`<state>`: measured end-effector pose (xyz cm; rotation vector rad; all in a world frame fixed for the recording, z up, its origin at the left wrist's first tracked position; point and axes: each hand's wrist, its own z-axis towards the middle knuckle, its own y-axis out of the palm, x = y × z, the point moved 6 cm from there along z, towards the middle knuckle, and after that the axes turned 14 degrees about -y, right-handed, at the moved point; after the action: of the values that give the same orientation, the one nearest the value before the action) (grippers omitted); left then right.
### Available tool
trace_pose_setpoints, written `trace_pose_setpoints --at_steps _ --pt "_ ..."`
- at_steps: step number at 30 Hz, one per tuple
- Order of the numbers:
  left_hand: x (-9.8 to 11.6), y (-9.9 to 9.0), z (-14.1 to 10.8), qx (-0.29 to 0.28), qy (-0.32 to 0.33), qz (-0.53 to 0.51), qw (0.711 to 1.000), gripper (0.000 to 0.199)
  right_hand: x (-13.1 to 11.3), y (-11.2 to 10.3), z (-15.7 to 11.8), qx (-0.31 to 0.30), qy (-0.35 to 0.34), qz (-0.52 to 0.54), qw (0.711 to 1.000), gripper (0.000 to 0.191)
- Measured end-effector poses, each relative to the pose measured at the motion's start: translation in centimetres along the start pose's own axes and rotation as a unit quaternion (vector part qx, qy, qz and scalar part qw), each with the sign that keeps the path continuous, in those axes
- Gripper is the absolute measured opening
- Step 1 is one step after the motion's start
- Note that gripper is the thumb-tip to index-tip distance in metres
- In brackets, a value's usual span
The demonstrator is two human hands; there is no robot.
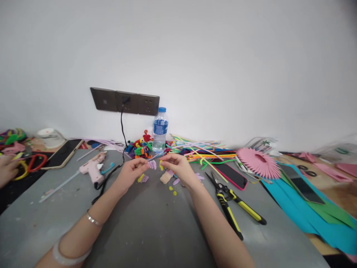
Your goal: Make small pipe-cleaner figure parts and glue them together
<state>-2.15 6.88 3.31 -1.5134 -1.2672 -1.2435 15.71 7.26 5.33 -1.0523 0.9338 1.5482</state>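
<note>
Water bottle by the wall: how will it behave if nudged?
The bottle probably tips before it slides far, being tall and narrow. Its clear plastic wall likely gives under a squeeze. The blue cap looks seated, so a spill seems unlikely.

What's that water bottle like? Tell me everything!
The bottle looks like clear plastic, with a blue screw cap, on, and a blue label with white marks too small to read. It stands upright by the wall. Bright fuzzy shapes crowd its base. Neither the left hand nor the right hand touches it. I can't tell how full it is.
</note>
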Motion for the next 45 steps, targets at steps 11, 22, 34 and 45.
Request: trace_pose_setpoints --at_steps 11,22,34,45 --pt "-0.1 -0.1 0.1 0.004 -0.011 -0.023 1.0 0.036 1.6 -0.3 -0.4 -0.002 0.073 0.118 0.99 0.035" --pt "0.0 -0.1 0.1 0.003 -0.01 -0.027 1.0 0.038 2.5 -0.8 -0.7 0.008 0.106 0.131 0.986 0.041" --pt "0.0 0.0 0.0 0.007 -0.015 -0.02 1.0 0.041 2.7 -1.2 -0.5 0.03 0.085 0.088 0.992 0.034" --pt "0.0 0.0 0.0 0.011 -0.008 -0.008 1.0 0.042 1.3 0.6 -0.7 0.001 0.059 0.052 0.997 0.032"
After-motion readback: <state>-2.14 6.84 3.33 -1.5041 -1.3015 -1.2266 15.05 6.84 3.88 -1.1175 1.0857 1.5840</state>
